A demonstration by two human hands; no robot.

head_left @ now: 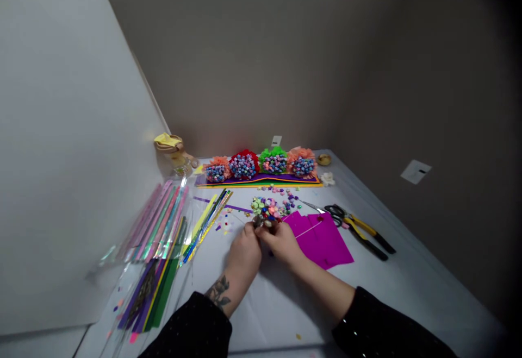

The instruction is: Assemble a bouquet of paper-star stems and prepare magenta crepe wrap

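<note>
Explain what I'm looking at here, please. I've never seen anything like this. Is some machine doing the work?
No machine here: these are a person's own bare hands, the left hand and the right hand, seen by one camera worn on their head, looking forward and down. Together they pinch a small cluster, too small to make out. Beside it lie a heap of colourful small pieces, a magenta sheet and yellow-handled pliers. Further back stand four round pom-pom bunches.

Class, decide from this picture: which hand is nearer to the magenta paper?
Right. The right hand lies at the left edge of the magenta paper; the left hand sits farther left.
</note>
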